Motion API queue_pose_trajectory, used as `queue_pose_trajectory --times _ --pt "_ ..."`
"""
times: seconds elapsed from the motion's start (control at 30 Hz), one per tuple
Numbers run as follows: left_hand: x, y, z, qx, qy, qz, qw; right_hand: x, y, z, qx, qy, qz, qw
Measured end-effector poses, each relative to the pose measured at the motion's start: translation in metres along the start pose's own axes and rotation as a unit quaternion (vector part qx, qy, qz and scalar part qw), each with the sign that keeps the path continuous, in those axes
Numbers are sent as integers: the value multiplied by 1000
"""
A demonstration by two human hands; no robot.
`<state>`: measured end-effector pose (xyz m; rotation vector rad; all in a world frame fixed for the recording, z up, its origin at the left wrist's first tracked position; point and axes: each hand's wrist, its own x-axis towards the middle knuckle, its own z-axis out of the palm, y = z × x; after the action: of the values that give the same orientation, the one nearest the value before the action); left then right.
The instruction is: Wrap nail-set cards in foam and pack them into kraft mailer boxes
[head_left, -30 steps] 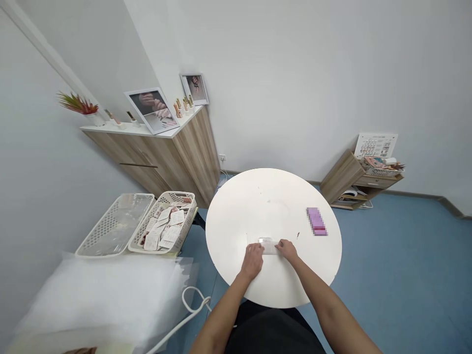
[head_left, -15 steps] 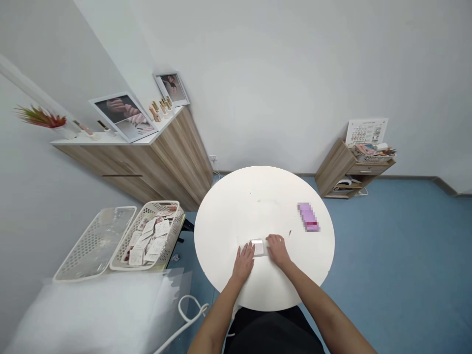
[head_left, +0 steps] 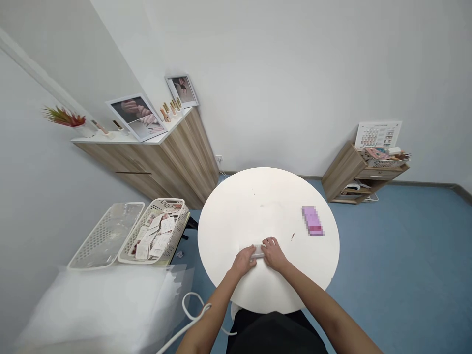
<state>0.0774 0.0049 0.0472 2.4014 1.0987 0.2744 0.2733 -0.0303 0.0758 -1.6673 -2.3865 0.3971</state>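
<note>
A small, pale, clear-looking flat packet [head_left: 258, 251] is between my hands near the front of the round white table [head_left: 228, 216]. My left hand [head_left: 244, 261] is closed on its left end, with the thumb on the near side and fingers on the far side. At the opposite end, my right hand [head_left: 273, 254] has curled fingers gripping the packet. It now shows as a narrow strip, and the fingers hide both its ends. What lies inside it is too small to make out.
A blurred purple item [head_left: 312, 221] lies on the table's right side. Left of the table, a white basket [head_left: 184, 223] holds several cards, beside another basket [head_left: 83, 248] with clear plastic. A wooden cabinet [head_left: 191, 157] and a small shelf unit [head_left: 341, 169] stand against the wall.
Both hands have gone from lying flatter beside the packet to gripping its ends. The packet looks narrower, as if tilted or folded. The camera view has shifted slightly left.
</note>
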Motion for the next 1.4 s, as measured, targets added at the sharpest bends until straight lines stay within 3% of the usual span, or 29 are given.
queue_pose_trajectory --times 0.13,0.27,0.5,0.63,0.83,1.03,1.17,1.3,1.4 --pt "-9 11 -11 -7 16 22 1000 -14 -4 -7 2 -27 6 1000" --pt "-3 11 -25 -44 6 23 999 -13 1 -14 68 -26 47 996" --pt "25 -1 -37 -189 -13 -198 962 35 22 -14 162 -96 219 957" --pt "35 -2 -26 -159 5 -262 952 55 20 -7 106 -132 268 948" --pt "37 2 -11 -51 13 -310 949 55 10 5 69 -105 262 957" --pt "27 3 -7 31 71 -298 952 46 7 14 76 -56 253 963" --pt "22 1 -9 115 140 -185 966 36 11 15 56 0 242 969" --pt "26 -3 -10 171 65 -6 983 25 19 12 0 31 165 986" --pt "26 -6 -7 160 -6 33 987 16 24 10 -29 11 43 999"
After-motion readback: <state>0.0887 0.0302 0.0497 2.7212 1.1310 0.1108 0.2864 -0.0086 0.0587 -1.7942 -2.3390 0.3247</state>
